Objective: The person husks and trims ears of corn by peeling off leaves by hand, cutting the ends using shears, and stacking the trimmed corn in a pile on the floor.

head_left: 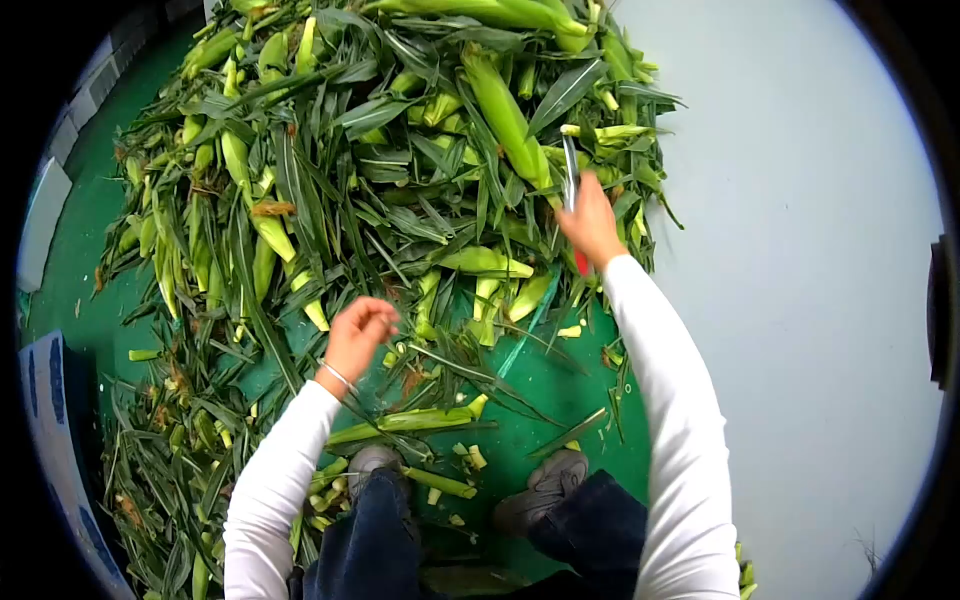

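Note:
My right hand (592, 218) is closed around a knife (571, 170), its blade pointing up and away and a bit of red handle showing below the hand. Just left of the blade lies a large green corn ear in its husk (508, 118), on the big pile of corn ears and leaves (400, 215). My left hand (362, 332) hovers near the pile's lower edge with its fingers curled; whether something small is between them is too blurred to tell. A bracelet circles the left wrist.
Cut stalk pieces and leaves litter the green floor (540, 400) around my shoes (545, 490). More leaves (170, 490) heap at the lower left beside a blue and white box (60, 450). A pale grey wall or panel (800, 250) stands along the right.

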`<action>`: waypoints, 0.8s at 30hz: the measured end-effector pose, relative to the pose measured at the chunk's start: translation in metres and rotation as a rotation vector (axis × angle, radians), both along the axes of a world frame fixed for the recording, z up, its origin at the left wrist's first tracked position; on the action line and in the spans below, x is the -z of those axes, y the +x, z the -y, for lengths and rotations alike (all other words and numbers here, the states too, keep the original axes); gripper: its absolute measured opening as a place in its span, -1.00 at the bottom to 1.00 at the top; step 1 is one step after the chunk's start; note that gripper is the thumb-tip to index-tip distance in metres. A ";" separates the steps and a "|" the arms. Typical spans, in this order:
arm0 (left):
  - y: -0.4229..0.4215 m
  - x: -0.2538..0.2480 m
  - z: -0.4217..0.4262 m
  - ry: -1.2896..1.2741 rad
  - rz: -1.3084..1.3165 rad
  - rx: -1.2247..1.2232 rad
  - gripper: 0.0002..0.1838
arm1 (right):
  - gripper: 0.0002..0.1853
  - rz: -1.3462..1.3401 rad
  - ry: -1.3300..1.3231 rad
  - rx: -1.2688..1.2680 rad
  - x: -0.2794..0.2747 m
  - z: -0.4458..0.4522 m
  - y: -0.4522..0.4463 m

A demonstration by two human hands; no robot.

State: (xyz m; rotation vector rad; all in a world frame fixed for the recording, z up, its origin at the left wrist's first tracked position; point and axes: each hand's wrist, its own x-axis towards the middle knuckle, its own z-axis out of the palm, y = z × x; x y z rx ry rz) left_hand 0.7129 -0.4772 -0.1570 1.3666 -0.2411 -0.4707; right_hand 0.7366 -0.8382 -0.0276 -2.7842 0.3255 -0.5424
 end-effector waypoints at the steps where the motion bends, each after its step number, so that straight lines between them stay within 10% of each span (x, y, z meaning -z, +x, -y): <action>1: -0.008 0.006 0.005 -0.017 -0.025 0.045 -0.88 | -0.54 0.018 0.003 0.062 0.001 -0.003 0.030; 6: -0.021 0.020 -0.011 -0.039 -0.197 -0.044 -0.87 | -0.33 0.006 0.251 0.104 0.013 -0.022 0.074; 15: -0.043 -0.018 -0.005 -0.335 -0.442 0.147 -0.52 | -0.22 -0.275 0.781 -0.267 0.050 -0.174 -0.126; 21: -0.088 0.011 -0.082 -0.566 -0.478 -0.222 -0.50 | -0.35 -0.105 0.835 -0.203 0.063 -0.218 -0.204; 24: -0.099 0.024 -0.105 -0.623 -0.487 -0.423 -0.56 | -0.36 -0.425 1.248 -0.171 0.081 -0.234 -0.236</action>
